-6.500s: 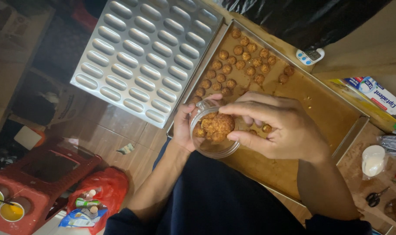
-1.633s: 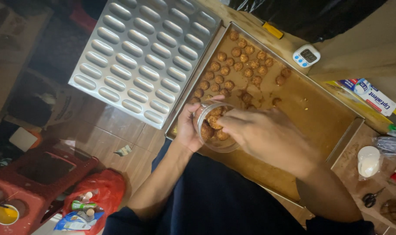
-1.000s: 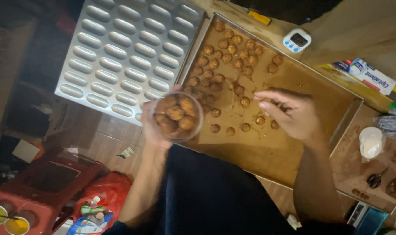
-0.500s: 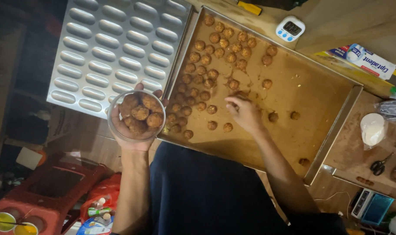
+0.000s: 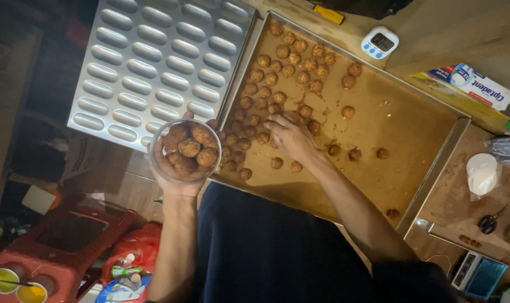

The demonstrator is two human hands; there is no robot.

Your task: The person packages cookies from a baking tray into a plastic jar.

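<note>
**Hand and Container Positions at the Baking Tray**

At the far left, a red plastic stool (image 5: 70, 235) is seen low in the view, with two small cups of yellow liquid (image 5: 16, 283) at its lower corner. Above it, an embossed metal mould sheet (image 5: 154, 62) with rows of oblong cavities is laid flat, its right edge touching the left rim of the baking tray.

The clear round container (image 5: 185, 150) is cupped from below in the left hand (image 5: 179, 182); the fingers are wrapped around its underside, so the grip is closed on the container. It is held level and just off the lower left corner of the tray, overlapping the lower right corner of the mould sheet (presumably so that the opening stays upward and near the working hand). Several crumbed brown balls (image 5: 190, 147) are heaped inside it.

The large baking tray (image 5: 434, 168) carries further balls, packed densely along its left edge and thinning toward the centre; a few lie well apart near the lower right corner. The right hand (image 5: 291, 134) is laid palm down on the tray at the inner edge of the dense group, fingertips among the balls. Whether a ball is pinched beneath the fingers cannot be told.

Beyond the tray's upper right corner, a small white digital timer (image 5: 379, 42) is placed. At the right edge, scissors (image 5: 489, 221) and a digital scale (image 5: 479, 274) are set.
</note>
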